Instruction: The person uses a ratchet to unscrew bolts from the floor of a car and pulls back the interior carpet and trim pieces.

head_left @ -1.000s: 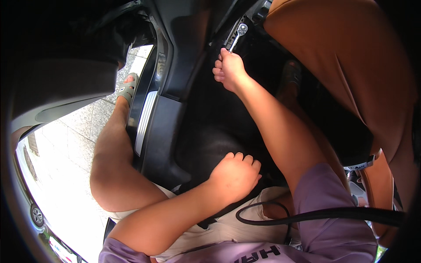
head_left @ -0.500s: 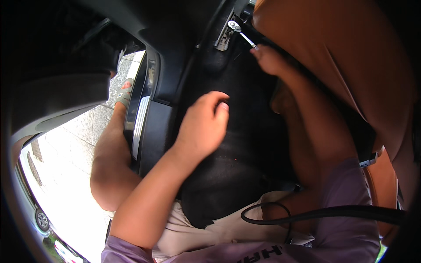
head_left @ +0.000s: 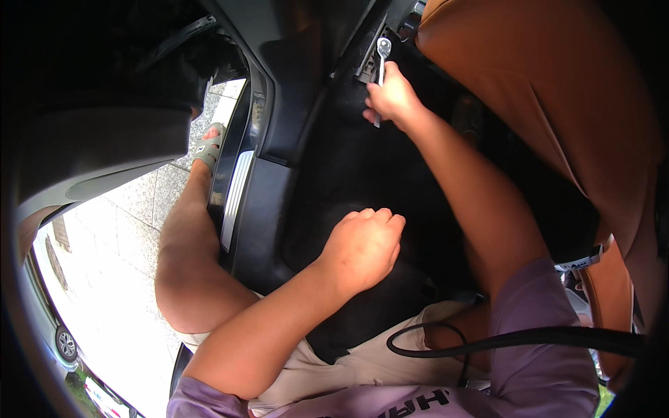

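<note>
My right hand (head_left: 396, 99) is closed around a chrome ratchet wrench (head_left: 383, 49) near the top middle, its head toward the top and its handle running down through my grip. The wrench lies over or just beside a metal seat rail (head_left: 364, 68) on the car floor; whether it touches the rail I cannot tell. Lower in the middle, my left hand (head_left: 362, 247) hovers above the black floor (head_left: 334, 167) with its fingers curled; whatever they may hold is hidden.
A brown leather seat (head_left: 523, 97) fills the upper right. The door sill (head_left: 235, 198) runs along the left, beside an open door (head_left: 97, 143) and bright paving outside. My left leg (head_left: 188, 265) extends out there. A black cable (head_left: 529, 338) loops across my lap.
Over the last half second, the wrench has swung more upright as my right hand moved up and left. My left hand rose, then dropped back to the lower middle, fingers curled.
</note>
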{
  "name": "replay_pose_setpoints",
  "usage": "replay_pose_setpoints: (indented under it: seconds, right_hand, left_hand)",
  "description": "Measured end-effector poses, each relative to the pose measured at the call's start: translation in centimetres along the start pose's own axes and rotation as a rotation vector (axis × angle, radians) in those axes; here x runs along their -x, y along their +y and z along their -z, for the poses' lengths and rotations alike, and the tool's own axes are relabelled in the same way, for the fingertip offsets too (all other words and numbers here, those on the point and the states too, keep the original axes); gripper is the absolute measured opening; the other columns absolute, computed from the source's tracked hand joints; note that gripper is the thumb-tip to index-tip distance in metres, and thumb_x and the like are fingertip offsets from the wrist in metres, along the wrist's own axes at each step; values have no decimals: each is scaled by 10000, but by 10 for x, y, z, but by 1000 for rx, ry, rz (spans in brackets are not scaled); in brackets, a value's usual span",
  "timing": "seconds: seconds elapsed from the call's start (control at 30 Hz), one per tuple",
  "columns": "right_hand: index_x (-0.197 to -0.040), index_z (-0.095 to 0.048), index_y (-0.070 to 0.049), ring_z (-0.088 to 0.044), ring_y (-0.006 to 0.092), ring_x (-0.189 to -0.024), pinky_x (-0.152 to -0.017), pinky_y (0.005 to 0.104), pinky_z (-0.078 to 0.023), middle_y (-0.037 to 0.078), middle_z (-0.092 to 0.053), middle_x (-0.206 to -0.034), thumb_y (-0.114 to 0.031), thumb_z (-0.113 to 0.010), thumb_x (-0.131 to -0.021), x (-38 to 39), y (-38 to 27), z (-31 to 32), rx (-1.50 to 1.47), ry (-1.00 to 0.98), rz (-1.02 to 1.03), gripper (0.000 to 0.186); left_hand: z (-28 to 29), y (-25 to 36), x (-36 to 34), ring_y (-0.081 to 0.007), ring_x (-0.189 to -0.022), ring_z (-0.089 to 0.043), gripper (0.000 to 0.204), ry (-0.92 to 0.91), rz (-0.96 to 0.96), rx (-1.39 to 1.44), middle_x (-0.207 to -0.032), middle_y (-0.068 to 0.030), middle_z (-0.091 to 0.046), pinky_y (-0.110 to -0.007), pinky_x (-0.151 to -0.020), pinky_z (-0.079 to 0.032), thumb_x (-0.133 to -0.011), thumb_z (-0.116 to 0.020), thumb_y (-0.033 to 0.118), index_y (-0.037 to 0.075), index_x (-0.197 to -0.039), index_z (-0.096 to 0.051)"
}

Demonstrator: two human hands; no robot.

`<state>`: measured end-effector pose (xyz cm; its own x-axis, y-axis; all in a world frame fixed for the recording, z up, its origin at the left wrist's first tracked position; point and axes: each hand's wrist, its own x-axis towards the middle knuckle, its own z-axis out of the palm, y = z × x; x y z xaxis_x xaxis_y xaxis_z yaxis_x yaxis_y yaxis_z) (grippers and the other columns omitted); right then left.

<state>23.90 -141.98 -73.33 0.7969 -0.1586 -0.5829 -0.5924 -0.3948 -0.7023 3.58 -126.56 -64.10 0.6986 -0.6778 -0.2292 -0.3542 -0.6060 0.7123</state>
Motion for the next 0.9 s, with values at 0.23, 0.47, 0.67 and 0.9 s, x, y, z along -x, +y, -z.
replay_pose_setpoints:
  seconds: [0.23,0.47,0.67,0.9]
  right_hand:
    - [-1568,-443,-147,-716,371,-973,-934,458,-553,197,-734,-1111,-70,-624,-979,-41,45,94,924,321,701,621]
    - [-1529,-457,-136,-637,137,-652,-618,294,-543,54,-634,-862,-104,-685,-1004,-57,14,21,-50,16,352,573]
    - [-1327,-565,-109,-519,95,-683,-608,262,-451,4,-566,-855,-60,-627,-1030,-63,16,14,-252,53,456,307]
    - [-1099,-620,-63,-581,86,-728,-633,258,-483,9,-659,-905,-106,-644,-1028,-74,10,24,-342,44,352,86]
  left_hand:
    - [1,4,-1,-293,-896,-670,132,-5,-81,-93,-928,-86,-667,-404,-836,-543,-910,-702,155,71,-1008,-674]
    - [-8,22,9,-294,-909,-665,166,-71,-114,-37,-956,-91,-667,-405,-848,-528,-945,-691,207,79,-1051,-683]
    - [-16,23,16,-292,-902,-664,155,-157,-129,-51,-945,-92,-666,-403,-858,-528,-979,-655,206,76,-1057,-683]
    - [-11,25,9,-309,-927,-680,167,-189,-68,-6,-957,-112,-680,-425,-870,-535,-991,-632,213,62,-1042,-683]
